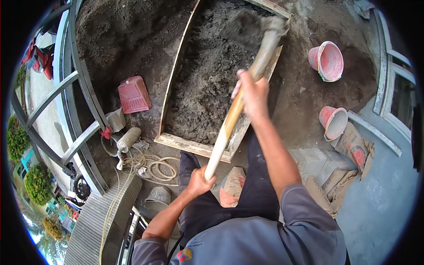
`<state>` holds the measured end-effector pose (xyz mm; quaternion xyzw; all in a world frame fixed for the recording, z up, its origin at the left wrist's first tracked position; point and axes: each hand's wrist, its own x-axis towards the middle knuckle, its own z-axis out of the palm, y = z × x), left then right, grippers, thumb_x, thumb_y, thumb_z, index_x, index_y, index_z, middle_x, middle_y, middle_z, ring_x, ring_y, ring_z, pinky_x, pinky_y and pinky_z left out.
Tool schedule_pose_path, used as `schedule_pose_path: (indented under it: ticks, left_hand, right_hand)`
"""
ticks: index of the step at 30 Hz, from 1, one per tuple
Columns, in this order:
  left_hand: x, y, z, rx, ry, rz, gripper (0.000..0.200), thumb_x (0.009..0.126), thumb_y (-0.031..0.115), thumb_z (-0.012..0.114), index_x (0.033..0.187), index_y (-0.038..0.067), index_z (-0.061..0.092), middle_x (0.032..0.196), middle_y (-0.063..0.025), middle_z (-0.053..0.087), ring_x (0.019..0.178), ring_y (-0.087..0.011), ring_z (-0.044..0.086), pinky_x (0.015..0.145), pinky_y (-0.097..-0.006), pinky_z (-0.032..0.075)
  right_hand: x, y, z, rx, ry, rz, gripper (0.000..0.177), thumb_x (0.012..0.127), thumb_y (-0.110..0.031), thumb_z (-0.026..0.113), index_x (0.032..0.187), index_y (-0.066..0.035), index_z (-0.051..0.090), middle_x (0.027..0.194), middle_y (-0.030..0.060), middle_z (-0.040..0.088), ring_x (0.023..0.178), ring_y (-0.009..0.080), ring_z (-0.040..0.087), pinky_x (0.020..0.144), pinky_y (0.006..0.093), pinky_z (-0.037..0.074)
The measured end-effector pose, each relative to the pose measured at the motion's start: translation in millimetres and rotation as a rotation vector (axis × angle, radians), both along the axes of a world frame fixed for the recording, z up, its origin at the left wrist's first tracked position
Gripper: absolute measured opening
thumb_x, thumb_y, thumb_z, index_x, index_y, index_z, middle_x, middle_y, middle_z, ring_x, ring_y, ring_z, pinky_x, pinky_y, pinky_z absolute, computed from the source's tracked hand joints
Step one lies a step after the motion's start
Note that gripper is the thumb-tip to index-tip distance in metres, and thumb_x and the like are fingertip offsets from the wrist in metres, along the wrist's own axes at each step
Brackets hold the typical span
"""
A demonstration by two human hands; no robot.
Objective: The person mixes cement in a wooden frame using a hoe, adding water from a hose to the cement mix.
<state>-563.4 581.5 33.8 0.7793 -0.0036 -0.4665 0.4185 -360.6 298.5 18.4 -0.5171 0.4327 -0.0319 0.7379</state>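
The left hand [202, 181] is closed around the pale lower end of a long wooden-handled hoe [230, 123], and the right hand [255, 95] is wrapped around the same handle higher up, nearer to the head. The right hand is a little blurred, so the exact place of each finger I cannot tell.

The hoe crosses over the near right part of a wooden-sided mixing trough [194, 142]; its blade [243, 31], coated with grey, is at the far right corner. Because of blur, I cannot say if it touches the grey wet mortar [198, 88] there. The step in hand seems to be the turning of this mortar. In my judgement, the next move calls for a firm grip of both hands and a blade kept clear of the boards.

Farther out, two reddish buckets [331, 62] stand or lean at the right, and a red plastic tub [134, 95] lies left of the trough.
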Motion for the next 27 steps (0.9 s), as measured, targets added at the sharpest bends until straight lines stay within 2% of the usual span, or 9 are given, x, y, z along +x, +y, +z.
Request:
schedule_pose_path:
  ticks: [3, 5, 8, 11, 12, 13, 18, 21, 27]
  left_hand:
    - [59, -92, -11, -0.172, -0.084, 0.07, 0.025, 0.085, 0.014, 0.071, 0.097, -0.007, 0.066, 0.073, -0.0231, 0.068, 0.068, -0.0276, 0.072, 0.066, -0.0388, 0.054]
    - [91, -147, -16, -0.184, -0.047, 0.121, 0.028, 0.084, 0.017, 0.069, 0.096, -0.007, 0.065, 0.076, -0.0242, 0.069, 0.071, -0.0297, 0.072, 0.068, -0.0402, 0.055]
    - [95, -171, -51, -0.08, 0.046, 0.15, 0.028, 0.082, 0.016, 0.067, 0.098, -0.007, 0.066, 0.083, -0.0261, 0.07, 0.079, -0.0307, 0.072, 0.074, -0.0407, 0.054]
    - [86, -149, -69, 0.084, 0.15, 0.087, 0.03, 0.08, 0.017, 0.065, 0.102, -0.005, 0.068, 0.089, -0.0272, 0.071, 0.085, -0.0371, 0.072, 0.078, -0.0441, 0.055]
    - [77, -137, -73, 0.154, 0.114, 0.054, 0.03, 0.08, 0.018, 0.066, 0.101, -0.003, 0.068, 0.091, -0.028, 0.071, 0.088, -0.0406, 0.071, 0.08, -0.0462, 0.055]
    - [63, -118, -70, 0.237, 0.098, 0.016, 0.03, 0.08, 0.019, 0.066, 0.101, -0.001, 0.069, 0.094, -0.0288, 0.071, 0.092, -0.0442, 0.071, 0.081, -0.0482, 0.055]
    - [31, -22, -39, 0.22, 0.171, 0.048, 0.027, 0.082, 0.019, 0.068, 0.099, -0.001, 0.068, 0.086, -0.0256, 0.071, 0.084, -0.0391, 0.073, 0.076, -0.043, 0.056]
    - [-15, 29, -19, 0.111, 0.131, 0.079, 0.021, 0.081, 0.013, 0.07, 0.094, -0.003, 0.066, 0.078, -0.0229, 0.069, 0.077, -0.0342, 0.074, 0.07, -0.0397, 0.056]
    - [-1, -45, -40, -0.073, 0.01, 0.076, 0.027, 0.082, 0.016, 0.073, 0.098, -0.004, 0.066, 0.079, -0.026, 0.069, 0.079, -0.0402, 0.073, 0.069, -0.0429, 0.057]
  right_hand:
    - [69, -80, 24, -0.253, 0.002, 0.038, 0.024, 0.089, -0.016, 0.068, 0.094, 0.001, 0.051, 0.07, 0.0061, 0.056, 0.052, 0.0146, 0.057, 0.044, 0.0306, 0.052]
    - [102, -129, -5, -0.319, -0.02, 0.049, 0.026, 0.089, -0.019, 0.069, 0.094, 0.003, 0.054, 0.072, 0.0065, 0.057, 0.054, 0.0151, 0.057, 0.047, 0.0335, 0.053]
    - [110, -158, -114, -0.284, 0.129, 0.103, 0.023, 0.091, -0.016, 0.066, 0.089, 0.006, 0.056, 0.069, 0.0084, 0.057, 0.052, 0.0189, 0.059, 0.045, 0.0364, 0.054]
    - [47, -124, -270, 0.038, 0.35, -0.008, 0.022, 0.093, -0.018, 0.068, 0.102, -0.001, 0.058, 0.067, 0.0086, 0.055, 0.048, 0.0217, 0.055, 0.043, 0.0415, 0.052]
    - [22, -102, -289, 0.115, 0.398, 0.029, 0.024, 0.093, -0.02, 0.069, 0.103, -0.003, 0.057, 0.067, 0.0076, 0.054, 0.048, 0.0219, 0.055, 0.043, 0.0418, 0.051]
    - [11, -82, -283, 0.119, 0.516, -0.026, 0.024, 0.094, -0.022, 0.069, 0.099, -0.002, 0.056, 0.066, 0.0069, 0.052, 0.048, 0.0218, 0.054, 0.044, 0.0412, 0.05]
    - [-22, -5, -208, 0.202, 0.348, -0.092, 0.023, 0.092, -0.02, 0.065, 0.088, -0.002, 0.05, 0.064, 0.0065, 0.053, 0.045, 0.0188, 0.053, 0.039, 0.0361, 0.048]
    - [-43, 40, -138, 0.14, 0.316, -0.048, 0.027, 0.089, -0.014, 0.066, 0.102, -0.002, 0.045, 0.067, 0.0075, 0.055, 0.045, 0.0195, 0.055, 0.039, 0.0369, 0.05]
    - [23, -30, -30, -0.072, 0.057, 0.063, 0.021, 0.088, -0.013, 0.062, 0.097, 0.0, 0.048, 0.064, 0.0053, 0.055, 0.045, 0.0134, 0.054, 0.04, 0.0309, 0.05]
